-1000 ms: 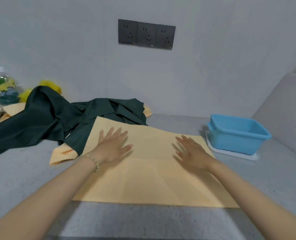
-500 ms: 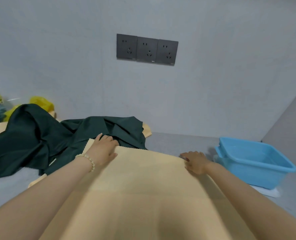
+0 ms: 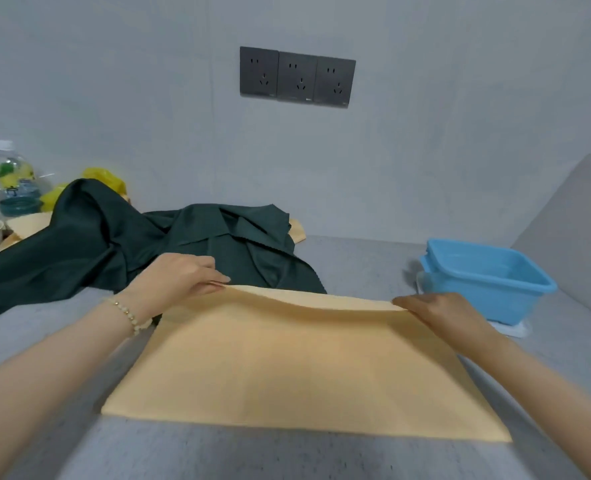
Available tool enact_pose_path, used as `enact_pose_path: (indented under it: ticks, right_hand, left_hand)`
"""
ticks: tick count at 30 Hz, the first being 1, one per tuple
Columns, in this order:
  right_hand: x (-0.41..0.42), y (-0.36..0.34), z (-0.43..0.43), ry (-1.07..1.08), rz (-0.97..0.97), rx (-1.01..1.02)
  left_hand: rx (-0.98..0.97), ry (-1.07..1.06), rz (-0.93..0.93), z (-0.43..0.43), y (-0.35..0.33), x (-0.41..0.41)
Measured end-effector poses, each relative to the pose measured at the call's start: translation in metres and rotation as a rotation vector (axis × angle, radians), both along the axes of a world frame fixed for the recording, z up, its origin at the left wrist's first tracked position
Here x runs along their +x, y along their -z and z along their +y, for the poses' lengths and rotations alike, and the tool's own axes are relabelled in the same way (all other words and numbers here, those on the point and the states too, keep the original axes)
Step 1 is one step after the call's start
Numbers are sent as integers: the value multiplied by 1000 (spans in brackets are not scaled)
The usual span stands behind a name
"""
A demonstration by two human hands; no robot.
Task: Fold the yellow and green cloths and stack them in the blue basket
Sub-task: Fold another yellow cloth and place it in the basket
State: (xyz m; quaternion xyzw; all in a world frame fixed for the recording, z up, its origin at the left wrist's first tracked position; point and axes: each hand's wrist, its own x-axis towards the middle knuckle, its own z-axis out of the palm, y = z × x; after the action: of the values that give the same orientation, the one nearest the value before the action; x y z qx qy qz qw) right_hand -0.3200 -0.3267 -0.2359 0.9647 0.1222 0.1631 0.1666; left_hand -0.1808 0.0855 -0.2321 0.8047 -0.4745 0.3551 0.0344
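Yellow cloth [image 3: 297,358] lies central on the counter [image 3: 363,261] | I see left hand [image 3: 180,278] and right hand [image 3: 439,310] each pinching a far corner, edge raised | light, limp, likely to sag: corners grip best | green cloth [image 3: 114,244] heaped back-left, basket [image 3: 484,271] right edge

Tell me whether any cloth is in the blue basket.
No, the blue basket shows only its bare blue inside, with no cloth in it.

spread cloth [image 3: 297,362] on table [image 3: 356,258], front-centre | heaped cloth [image 3: 96,251] behind-left | basket [image 3: 477,292] right | bottle [image 3: 12,181] far left
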Motion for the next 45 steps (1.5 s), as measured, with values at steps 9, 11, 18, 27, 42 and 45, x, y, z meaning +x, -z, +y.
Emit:
enact_pose_path:
  ticks: [9,11,18,27,42,45]
  right_hand:
    - [-96,31,15,-194,-230,152]
    - [-110,42,17,-163,-251,241]
    - [-139,72,26,-58,-175,470]
    - [-148,81,20,2,-202,480]
    - [-55,44,121,142,-3,850]
    - [-9,52,153,138,178,746]
  left_hand:
    - [36,37,214,33,40,-76]
    - [18,0,246,35,49,-88]
    - [9,-43,359,32,72,-116]
    - [9,-108,482,42,78,-120]
    - [-74,-253,767,-41,45,-98]
    - [71,-256,766,-83,53,-90]
